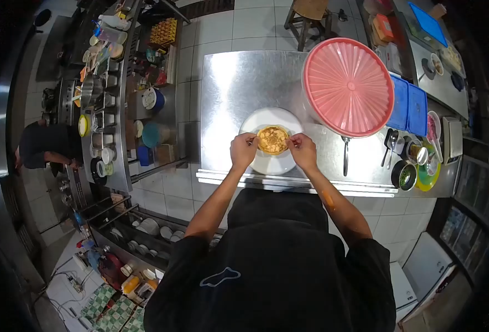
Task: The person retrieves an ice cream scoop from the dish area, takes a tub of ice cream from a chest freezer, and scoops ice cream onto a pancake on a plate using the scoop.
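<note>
On the steel table, a wide white plate lies in front of me. At its middle is a round, golden-brown flat food, like a pancake or an omelette, with browned patches on top. My left hand pinches the left edge of this food, fingers closed. On the opposite side my right hand pinches the right edge in the same way. The fingertips cover the exact contact points, and whether the edge has a separate rim I cannot tell.
A large tub with a pink lid stands right of the plate. A dark-handled utensil, spoons, blue containers and a pot of chopped greens lie further right. Another person bends at the far-left stove.
</note>
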`<state>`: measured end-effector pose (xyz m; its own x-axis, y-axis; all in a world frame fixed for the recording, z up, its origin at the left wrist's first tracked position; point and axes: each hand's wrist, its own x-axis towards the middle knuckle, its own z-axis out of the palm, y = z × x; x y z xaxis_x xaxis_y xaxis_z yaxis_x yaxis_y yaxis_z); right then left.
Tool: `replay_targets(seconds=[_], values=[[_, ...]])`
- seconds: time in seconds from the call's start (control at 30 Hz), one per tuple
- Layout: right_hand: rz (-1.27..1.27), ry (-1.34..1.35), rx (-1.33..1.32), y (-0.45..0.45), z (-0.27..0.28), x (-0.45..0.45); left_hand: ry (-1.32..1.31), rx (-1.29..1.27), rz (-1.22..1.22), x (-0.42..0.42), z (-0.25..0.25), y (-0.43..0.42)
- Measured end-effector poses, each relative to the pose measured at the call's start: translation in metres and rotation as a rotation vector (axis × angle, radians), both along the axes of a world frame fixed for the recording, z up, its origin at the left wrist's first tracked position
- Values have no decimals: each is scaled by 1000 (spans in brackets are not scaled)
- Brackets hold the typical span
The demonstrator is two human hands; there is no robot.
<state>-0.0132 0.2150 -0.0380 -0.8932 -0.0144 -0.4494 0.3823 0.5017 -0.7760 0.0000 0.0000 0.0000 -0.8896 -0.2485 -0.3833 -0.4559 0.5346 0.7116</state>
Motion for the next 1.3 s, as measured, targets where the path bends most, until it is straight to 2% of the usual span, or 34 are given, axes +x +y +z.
replay_targets(seconds=[0.07,0.1,0.2,0.3,0.37,0.43,0.5,0.6,0.83,0.9,1.0,1.07,1.13,1.23,1.3], values=[[-53,62,-78,3,-8,12,-21,-21,23,5,5,5],[-60,98,-42,5,-10,-6,14,16,13,-13,-11,6],[-140,131,-40,-14,-4,12,87,19,46,0,-25,-8],[-204,155,-36,-23,-9,21,67,45,-74,-5,-36,-14],[-294,13,-193,-30,-27,30,26,110,-88,-9,-34,-15],[-278,34,-163,-36,-26,36,39,84,-66,-8,-32,-16],[-362,-49,-311,-38,-20,37,60,60,-43,-11,-32,-16],[-362,-128,-350,-37,-6,33,92,59,-121,-15,-32,-18],[-338,-169,-399,-37,-16,36,124,71,-156,-20,-34,-21],[-361,-282,-517,-33,-11,35,124,69,-154,-20,-33,-22],[-405,-263,-479,-30,-10,34,96,47,-94,-18,-31,-22],[-370,-232,-438,-33,-10,35,26,-95,-39,-13,-32,-21],[-334,-201,-397,-33,-14,37,-20,-37,-47,-11,-38,-22],[-318,-202,-520,-31,-23,36,-60,14,-19,-5,-33,-20],[-328,-172,-435,-20,-21,43,-53,-4,14,3,-28,-32]])
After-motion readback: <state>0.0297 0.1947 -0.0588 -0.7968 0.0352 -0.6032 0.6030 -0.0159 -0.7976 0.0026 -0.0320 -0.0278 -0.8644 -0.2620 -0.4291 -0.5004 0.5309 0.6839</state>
